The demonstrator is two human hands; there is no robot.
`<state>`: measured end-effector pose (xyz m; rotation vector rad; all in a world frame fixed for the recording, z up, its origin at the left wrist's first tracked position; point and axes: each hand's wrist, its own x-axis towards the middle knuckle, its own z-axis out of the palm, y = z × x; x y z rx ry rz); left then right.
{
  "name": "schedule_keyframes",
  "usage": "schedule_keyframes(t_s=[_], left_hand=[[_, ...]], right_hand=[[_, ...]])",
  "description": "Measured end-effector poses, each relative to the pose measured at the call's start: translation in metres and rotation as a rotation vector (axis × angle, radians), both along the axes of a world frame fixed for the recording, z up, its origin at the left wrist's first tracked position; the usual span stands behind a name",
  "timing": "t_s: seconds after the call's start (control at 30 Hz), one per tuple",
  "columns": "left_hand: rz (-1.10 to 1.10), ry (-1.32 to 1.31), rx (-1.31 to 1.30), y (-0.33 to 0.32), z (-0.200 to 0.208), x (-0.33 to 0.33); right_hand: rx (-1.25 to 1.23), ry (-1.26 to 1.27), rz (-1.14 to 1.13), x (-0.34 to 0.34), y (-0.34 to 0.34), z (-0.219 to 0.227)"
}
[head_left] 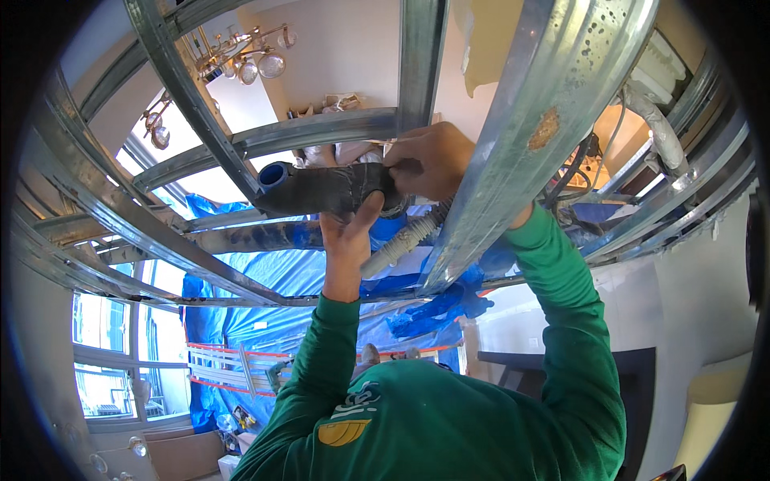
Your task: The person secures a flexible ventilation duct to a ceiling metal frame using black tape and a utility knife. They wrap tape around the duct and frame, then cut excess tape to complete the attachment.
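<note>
My left hand (346, 232) grips the underside of a thick matte-black tube (317, 191) with a blue-rimmed mouth, thumb up on its near side; my right hand (437, 160) is curled at its right end, but I can't tell what it pinches. The tube sits left of the wide silvery metal channel (501, 172); I judge it fairly light, stiff under a softer skin, best cradled from below.
</note>
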<state>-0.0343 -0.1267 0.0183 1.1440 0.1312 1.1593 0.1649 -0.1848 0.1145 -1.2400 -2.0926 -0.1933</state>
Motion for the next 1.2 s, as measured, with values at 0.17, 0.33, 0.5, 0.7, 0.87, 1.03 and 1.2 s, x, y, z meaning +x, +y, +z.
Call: schedule_keyframes(t_s=[0.17, 0.33, 0.5, 0.7, 0.87, 1.03, 1.2], left_hand=[[0.136, 0.094, 0.213, 0.000, -0.005, -0.008], [-0.019, -0.033, -0.023, 0.001, 0.002, -0.005], [0.022, 0.016, 0.006, 0.006, -0.004, -0.002], [0.039, 0.136, 0.142, 0.019, -0.015, -0.005], [0.049, 0.101, 0.157, 0.012, -0.012, -0.003], [0.019, -0.019, -0.051, 0.000, -0.009, -0.005], [0.089, 0.094, 0.062, 0.005, -0.007, -0.009]], right_hand=[[-0.307, 0.213, -0.186, -0.010, -0.006, 0.009], [-0.212, 0.482, -0.030, -0.012, -0.018, 0.000], [-0.193, 0.545, -0.060, -0.015, -0.029, -0.012], [-0.215, 0.444, 0.070, 0.000, -0.012, 0.003], [-0.465, 0.373, -0.050, 0.001, -0.015, 0.020], [-0.574, 0.479, -0.122, -0.007, -0.016, 0.025], [-0.372, 0.502, -0.192, -0.022, -0.010, 0.006]])
